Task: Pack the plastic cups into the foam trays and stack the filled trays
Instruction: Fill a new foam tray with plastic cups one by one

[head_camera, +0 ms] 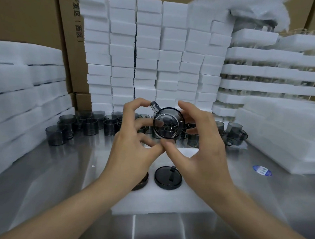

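Far left on the desk (58,187) stand loose cups (90,123), smoky grey and see-through. The left hand (133,151) curls its fingers (135,103) round the handle side of the cup (169,123), raised above the foam tray (167,202). The right hand (197,149) grips the other side, thumbs meeting underneath. The cup looks light, stiff and thin-walled. It is glossy enough to slip, I'd guess, and might crack if squeezed, so body and handle seem the safest holds. One round, dark-rimmed end is turned toward the person. Below, a seated cup (168,177) sits bottom-up in the tray. At right, filled trays (265,70) stand stacked.
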A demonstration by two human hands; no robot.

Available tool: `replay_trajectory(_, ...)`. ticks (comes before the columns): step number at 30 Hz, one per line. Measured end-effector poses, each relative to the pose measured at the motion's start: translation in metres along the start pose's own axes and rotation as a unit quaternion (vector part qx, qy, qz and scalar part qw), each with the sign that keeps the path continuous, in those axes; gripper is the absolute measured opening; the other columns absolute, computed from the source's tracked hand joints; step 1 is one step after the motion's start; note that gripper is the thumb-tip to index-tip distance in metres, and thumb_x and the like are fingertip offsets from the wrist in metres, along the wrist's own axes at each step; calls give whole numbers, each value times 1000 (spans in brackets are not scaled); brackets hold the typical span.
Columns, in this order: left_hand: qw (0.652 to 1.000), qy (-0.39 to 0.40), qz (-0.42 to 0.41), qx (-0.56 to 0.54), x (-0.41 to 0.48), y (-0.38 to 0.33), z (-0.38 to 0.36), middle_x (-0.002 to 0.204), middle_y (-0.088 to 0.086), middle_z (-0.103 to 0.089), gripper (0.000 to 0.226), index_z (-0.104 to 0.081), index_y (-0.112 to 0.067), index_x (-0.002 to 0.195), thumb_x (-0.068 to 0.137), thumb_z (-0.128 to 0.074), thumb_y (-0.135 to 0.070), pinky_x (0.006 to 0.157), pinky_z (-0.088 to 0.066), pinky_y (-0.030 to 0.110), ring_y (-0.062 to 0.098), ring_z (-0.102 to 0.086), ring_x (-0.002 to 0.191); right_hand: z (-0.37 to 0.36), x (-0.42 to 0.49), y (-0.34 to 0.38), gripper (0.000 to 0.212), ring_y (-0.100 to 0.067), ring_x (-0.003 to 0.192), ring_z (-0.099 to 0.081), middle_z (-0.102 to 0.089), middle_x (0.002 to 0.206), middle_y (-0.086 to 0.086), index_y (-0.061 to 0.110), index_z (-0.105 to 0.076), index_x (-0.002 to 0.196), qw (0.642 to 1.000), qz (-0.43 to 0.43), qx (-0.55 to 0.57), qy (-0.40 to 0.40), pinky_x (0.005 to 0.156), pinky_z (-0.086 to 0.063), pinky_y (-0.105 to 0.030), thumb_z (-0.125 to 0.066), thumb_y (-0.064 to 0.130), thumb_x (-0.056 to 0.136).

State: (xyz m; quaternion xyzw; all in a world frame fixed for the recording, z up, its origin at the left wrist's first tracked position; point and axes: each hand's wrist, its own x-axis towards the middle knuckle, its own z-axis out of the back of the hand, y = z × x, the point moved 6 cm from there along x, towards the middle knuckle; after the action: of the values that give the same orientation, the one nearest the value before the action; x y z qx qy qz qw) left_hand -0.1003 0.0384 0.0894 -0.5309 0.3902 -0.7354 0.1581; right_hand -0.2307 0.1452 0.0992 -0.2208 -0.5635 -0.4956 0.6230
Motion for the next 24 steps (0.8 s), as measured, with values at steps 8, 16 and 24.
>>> replay_trajectory(8, 1000, -12, 8, 26, 0, 1, 1, 112, -8, -69, 79, -44, -56, 128, 77, -91, -18, 67, -55, 35, 21, -73, 70, 0, 1, 1, 64, -10, 125, -57, -57, 130, 3, 17, -61, 143, 1000, 6, -28, 8, 107, -46, -24, -86, 11, 84)
replay_trajectory(16, 1000, 2, 24, -12, 1, 6, 1, 110, -7, -70, 86, -44, -54, 127, 79, -79, 8, 64, -54, 22, 31, -71, 66, -4, -1, 4, 65, -15, 126, -56, -57, 131, 2, 20, -59, 145, 999, 8, -28, 31, 106, -48, -29, -85, 16, 86)
replay_trajectory(24, 997, -24, -35, 62, -2, -3, 2, 121, -27, -56, 88, -42, -52, 136, 77, -91, -8, 73, -50, 29, 13, -70, 85, -5, -2, 3, 71, -13, 128, -56, -56, 134, 5, 18, -52, 152, 999, 4, -30, 32, 108, -47, -26, -84, 17, 88)
